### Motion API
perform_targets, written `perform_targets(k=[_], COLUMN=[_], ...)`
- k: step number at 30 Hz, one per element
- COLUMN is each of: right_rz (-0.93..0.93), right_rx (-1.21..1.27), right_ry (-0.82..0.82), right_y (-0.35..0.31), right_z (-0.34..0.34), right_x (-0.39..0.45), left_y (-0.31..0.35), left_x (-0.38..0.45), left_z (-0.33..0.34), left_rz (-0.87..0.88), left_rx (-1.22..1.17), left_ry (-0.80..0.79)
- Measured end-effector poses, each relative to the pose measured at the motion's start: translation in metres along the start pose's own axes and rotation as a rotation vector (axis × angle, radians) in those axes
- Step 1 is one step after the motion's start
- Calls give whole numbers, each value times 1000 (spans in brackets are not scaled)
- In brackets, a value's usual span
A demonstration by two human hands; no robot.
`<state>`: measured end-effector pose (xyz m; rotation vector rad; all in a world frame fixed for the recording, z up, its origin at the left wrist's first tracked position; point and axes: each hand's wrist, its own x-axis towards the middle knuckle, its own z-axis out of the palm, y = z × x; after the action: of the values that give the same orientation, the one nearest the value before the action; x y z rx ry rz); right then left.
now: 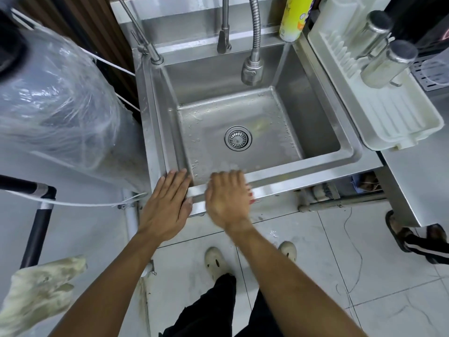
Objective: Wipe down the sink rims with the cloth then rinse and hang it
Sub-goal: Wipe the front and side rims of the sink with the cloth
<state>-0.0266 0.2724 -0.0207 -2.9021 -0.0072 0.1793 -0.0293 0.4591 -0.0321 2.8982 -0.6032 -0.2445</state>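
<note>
Wiping is under way: the right hand [227, 198], blurred, presses a mostly hidden cloth [252, 199] on the sink's front rim [291, 182]; the left hand [167, 203] rests flat nearby. I judge the other rims come next.

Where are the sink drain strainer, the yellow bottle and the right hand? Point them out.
sink drain strainer [237, 138], head view, centre of grate
yellow bottle [293, 18], head view, middle of label
right hand [227, 199], head view, back of hand

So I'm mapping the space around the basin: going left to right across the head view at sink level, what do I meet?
Clear plastic bag → thin side tap → sink drain → white dish rack.
</note>
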Motion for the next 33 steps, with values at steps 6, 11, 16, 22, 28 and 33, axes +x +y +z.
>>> perform_targets(k=[6,11,16,22,28,33], right_rz=[-262,124,121,-12,-4,-116], right_rx=[64,21,75,145,469,111], right_ry=[73,177,146,-50,54,14], right_y=[30,110,17,-59,13,97], right_z=[-1,-19,3,15,-29,-31], right_x=[-16,-7,-17,-23,-13,1], left_y=[-11,-9,-8,-9,6,71], left_x=[-2,-3,-4,-5,0,26], left_z=[-1,1,-1,-3,-10,-14], left_rz=[18,0,-11,-10,-146,-193], left_rx=[-28,-12,-16,-39,-212,-188], left_ry=[-3,2,0,-6,39,121])
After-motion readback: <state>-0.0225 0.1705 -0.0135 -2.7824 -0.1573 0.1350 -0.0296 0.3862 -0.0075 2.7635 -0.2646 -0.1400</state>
